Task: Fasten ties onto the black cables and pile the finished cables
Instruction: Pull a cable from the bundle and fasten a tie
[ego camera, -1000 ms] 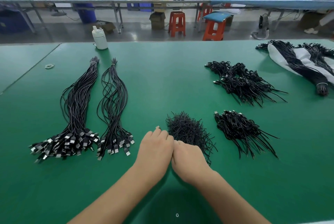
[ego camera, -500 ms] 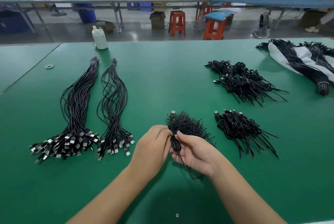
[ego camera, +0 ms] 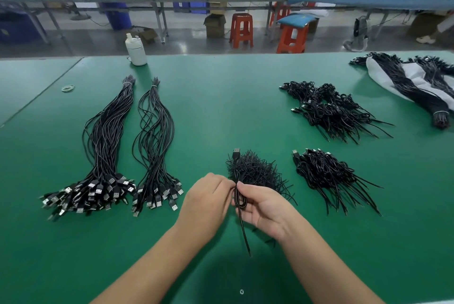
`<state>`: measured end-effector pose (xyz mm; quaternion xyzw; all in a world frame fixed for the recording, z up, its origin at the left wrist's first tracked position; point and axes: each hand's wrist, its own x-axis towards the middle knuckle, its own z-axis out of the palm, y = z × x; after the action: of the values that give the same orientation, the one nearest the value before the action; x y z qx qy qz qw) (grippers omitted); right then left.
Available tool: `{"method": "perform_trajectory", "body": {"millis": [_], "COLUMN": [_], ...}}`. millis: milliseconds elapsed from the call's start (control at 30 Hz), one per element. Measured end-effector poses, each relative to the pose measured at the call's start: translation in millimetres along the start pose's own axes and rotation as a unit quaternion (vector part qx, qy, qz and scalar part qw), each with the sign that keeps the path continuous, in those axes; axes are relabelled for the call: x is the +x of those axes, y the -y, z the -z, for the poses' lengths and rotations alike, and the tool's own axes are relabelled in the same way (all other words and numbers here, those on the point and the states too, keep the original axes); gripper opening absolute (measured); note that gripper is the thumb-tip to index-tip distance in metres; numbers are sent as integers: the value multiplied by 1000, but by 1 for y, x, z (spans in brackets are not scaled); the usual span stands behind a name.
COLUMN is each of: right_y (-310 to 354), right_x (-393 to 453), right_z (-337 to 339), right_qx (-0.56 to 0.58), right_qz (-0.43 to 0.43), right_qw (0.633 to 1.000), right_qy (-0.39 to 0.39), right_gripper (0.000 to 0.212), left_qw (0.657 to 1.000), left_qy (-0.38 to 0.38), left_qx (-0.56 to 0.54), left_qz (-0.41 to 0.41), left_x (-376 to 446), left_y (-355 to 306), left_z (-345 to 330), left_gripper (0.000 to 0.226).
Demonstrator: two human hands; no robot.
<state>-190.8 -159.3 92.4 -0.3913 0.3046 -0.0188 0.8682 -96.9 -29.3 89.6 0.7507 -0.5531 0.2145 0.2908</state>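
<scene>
— What are the hands doing, from where you stand?

— The left hand [ego camera: 206,202] and right hand [ego camera: 265,208] meet over the green table mat [ego camera: 221,112]. Both pinch one folded black cable [ego camera: 238,202] at its middle; its metal plug pokes up past the fingers, its tail hangs towards the person.

— Is a tie on it?

— I cannot tell; the fingertips hide that spot, and any tie would be lost against the black.

— And beyond the hands?

— Just behind them sits a bristly heap of short black wire ties [ego camera: 255,172]. To the right lies the near pile of folded black cables [ego camera: 326,176], with a larger far pile of folded cables [ego camera: 331,109] beyond it. Left are two long bundles of straight black cables [ego camera: 108,141], plugs nearest the person. A white bottle [ego camera: 135,49] stands at the far edge; at far right, cables on a white sheet [ego camera: 405,75] are cut off by the frame.

— Changed since a second ago?

— Then the hands were pressed knuckles-up together, hiding everything. Now they have turned and parted slightly, and the cable shows.
</scene>
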Motion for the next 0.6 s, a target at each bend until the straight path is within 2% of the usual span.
{"method": "perform_trajectory", "body": {"millis": [100, 167, 200, 267, 333, 400, 500, 600], "right_y": [0, 1, 3, 7, 10, 11, 16, 17], "right_x": [-3, -1, 0, 0, -1, -2, 2, 3], "right_z": [0, 0, 0, 4, 5, 4, 5, 4], "right_qx": [-29, -38, -40, -54, -112, -224, -372, -393], "right_qz": [-2, 17, 39, 94, 139, 194, 266, 258], "right_qw": [999, 999, 998, 994, 983, 955, 887, 880], "right_qy": [-17, -28, -29, -2, 42, 28, -65, -67], "right_gripper": [19, 20, 18, 22, 28, 21, 12, 10], "left_qw": [993, 993, 995, 998, 980, 953, 944, 967], "left_qy": [21, 30, 34, 45, 62, 89, 95, 94], "left_qx": [78, 79, 63, -5, -84, -153, -182, -111], "left_qz": [-81, -86, -65, 37, 170, 245, 260, 208], "left_x": [2, 3, 4, 7, 12, 15, 17, 17], "left_y": [7, 8, 8, 6, 6, 6, 4, 2], "left_z": [-1, 1, 2, 5, 8, 8, 8, 7], "left_gripper": [10, 11, 10, 3, 7, 13, 15, 4]}}
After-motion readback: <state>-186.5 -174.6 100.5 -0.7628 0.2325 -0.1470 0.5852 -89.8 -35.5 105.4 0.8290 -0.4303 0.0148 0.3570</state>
